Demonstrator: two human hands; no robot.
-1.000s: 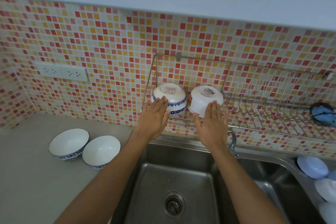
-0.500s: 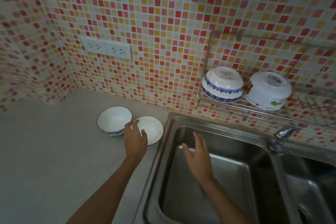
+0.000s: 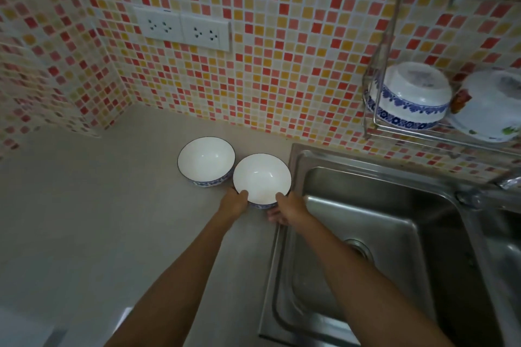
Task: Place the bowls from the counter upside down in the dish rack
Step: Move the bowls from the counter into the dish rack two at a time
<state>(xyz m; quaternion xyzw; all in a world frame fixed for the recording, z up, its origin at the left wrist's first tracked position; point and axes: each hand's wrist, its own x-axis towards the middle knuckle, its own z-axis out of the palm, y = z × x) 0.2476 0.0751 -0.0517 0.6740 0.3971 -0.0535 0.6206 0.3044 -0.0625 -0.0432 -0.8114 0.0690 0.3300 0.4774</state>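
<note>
Starting left of the steel sink (image 3: pixel 366 234), on the pale grey counter (image 3: pixel 84 220): a white ceramic bowl with a dark rim and blue-patterned base (image 3: pixel 206 159) sits upright and untouched, mouth up, so it looks to be waiting its turn. Just right of it, touching or nearly so, and right at the sink's left edge, a second white bowl of the same blue-trimmed kind (image 3: pixel 262 177) is the one in play. The left hand (image 3: pixel 234 201) grasps its near-left rim, thumb hooked over the lip; the right hand (image 3: pixel 286 210) grips the near-right side, thumb on the rim, fingers curled underneath — a two-handed hold that should make flipping it easy. Whether it's lifted off the counter yet, I can't tell. Above the sink's right half, the wire dish rack on the mosaic tile wall (image 3: pixel 377 87) holds a blue-banded white bowl (image 3: pixel 408 93) upside down, and beside it an inverted white bowl with a floral print (image 3: pixel 490 107), cut off by the frame edge. The rack's remaining room is out of view
</note>
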